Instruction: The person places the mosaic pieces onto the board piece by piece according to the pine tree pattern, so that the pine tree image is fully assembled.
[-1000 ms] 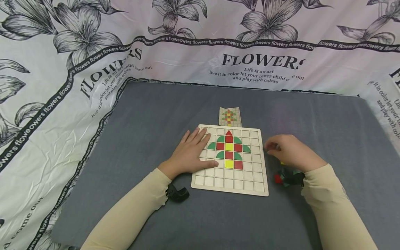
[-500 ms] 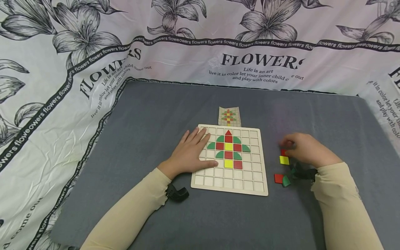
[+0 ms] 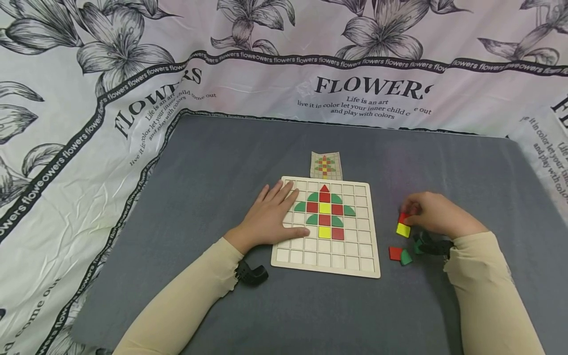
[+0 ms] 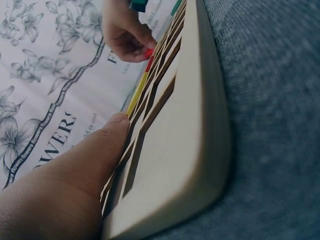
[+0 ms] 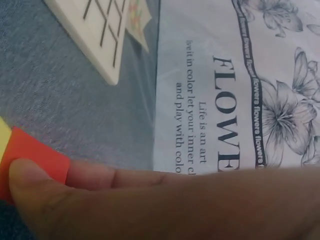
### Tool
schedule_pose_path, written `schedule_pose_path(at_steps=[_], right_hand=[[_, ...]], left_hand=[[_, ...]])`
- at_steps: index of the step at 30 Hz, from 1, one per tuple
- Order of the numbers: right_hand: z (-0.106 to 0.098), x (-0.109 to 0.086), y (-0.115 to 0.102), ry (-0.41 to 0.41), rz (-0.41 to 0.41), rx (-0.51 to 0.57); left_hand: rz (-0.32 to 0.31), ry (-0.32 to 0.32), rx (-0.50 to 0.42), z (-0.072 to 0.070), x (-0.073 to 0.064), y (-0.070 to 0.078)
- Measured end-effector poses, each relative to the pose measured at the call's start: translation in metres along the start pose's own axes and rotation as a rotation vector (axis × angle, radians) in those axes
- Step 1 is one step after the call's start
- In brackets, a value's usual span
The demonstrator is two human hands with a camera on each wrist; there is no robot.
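A wooden grid board (image 3: 346,261) lies mid-table, with red, yellow and green tiles set in its cells in a tree-like pattern. My left hand (image 3: 268,217) rests flat on the board's left side, fingers spread; in the left wrist view its thumb (image 4: 95,145) lies along the grid. To the right of the board, my right hand (image 3: 435,214) pinches a red square tile (image 5: 42,155) between thumb and fingers. A yellow square tile (image 3: 403,230) adjoins that red tile. Nearer me lie another red square tile (image 3: 396,253) and a green rounded tile (image 3: 406,257).
Behind the board sits a small pattern card (image 3: 326,165), partly under or against its far edge. Another green tile (image 3: 418,245) shows beside the black right wrist strap (image 3: 435,245). A flower-printed cloth (image 3: 266,84) rises behind the grey table (image 3: 222,158).
My right hand has moved right, away from the board's edge to the loose tiles, and now grips a red one. The yellow tile has tilted slightly. My left hand has stayed put.
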State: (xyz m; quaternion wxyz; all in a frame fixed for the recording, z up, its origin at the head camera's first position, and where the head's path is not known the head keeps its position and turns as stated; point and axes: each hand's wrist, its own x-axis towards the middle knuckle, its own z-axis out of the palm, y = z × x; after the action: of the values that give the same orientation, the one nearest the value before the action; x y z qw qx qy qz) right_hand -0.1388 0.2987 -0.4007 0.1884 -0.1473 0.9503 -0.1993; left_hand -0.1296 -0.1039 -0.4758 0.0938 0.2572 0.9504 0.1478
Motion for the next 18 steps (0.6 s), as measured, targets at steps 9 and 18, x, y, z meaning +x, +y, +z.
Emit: schedule_pose_path(at_steps=[9, 18], right_hand=[[-0.001, -0.004, -0.022, 0.038, -0.033, 0.004], [0.012, 0.009, -0.061, 0.022, -0.08, 0.048]], left_hand=[[0.02, -0.016, 0.01, -0.002, -0.001, 0.0], [0.02, -0.025, 0.022, -0.001, -0.001, 0.0]])
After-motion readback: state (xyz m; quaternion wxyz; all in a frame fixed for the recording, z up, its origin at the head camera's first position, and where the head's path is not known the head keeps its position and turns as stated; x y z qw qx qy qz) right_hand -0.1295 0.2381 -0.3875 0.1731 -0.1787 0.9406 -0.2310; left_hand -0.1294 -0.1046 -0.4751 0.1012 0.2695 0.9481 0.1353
